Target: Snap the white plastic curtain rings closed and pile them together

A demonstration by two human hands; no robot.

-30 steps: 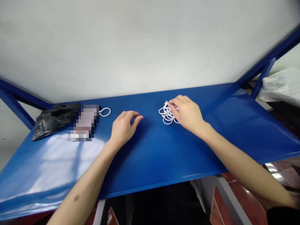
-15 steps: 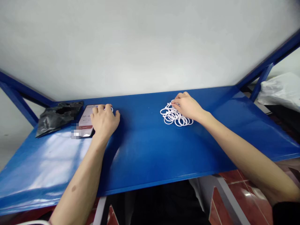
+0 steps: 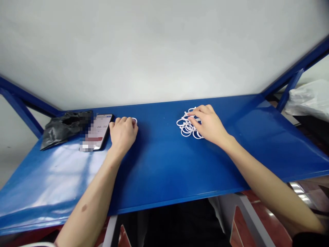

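A pile of several white plastic rings (image 3: 185, 128) lies on the blue metal shelf (image 3: 164, 161), right of centre. My right hand (image 3: 208, 125) rests on the pile's right side, fingers stretched out over the rings and touching them. My left hand (image 3: 123, 133) lies further left with its fingers curled down on a single white ring (image 3: 134, 120), which peeks out at the fingertips. That hand sits just right of a black phone (image 3: 100, 131) with a lit screen.
A crumpled black plastic bag (image 3: 63, 128) lies at the shelf's back left, next to the phone. A white wall stands behind the shelf. Blue frame struts rise at both ends. A white plastic bag (image 3: 309, 97) sits beyond the right strut.
My left hand went left to the single ring beside the phone and has now slid it slightly right. My right hand stayed on the pile and shifted its fingers over it.
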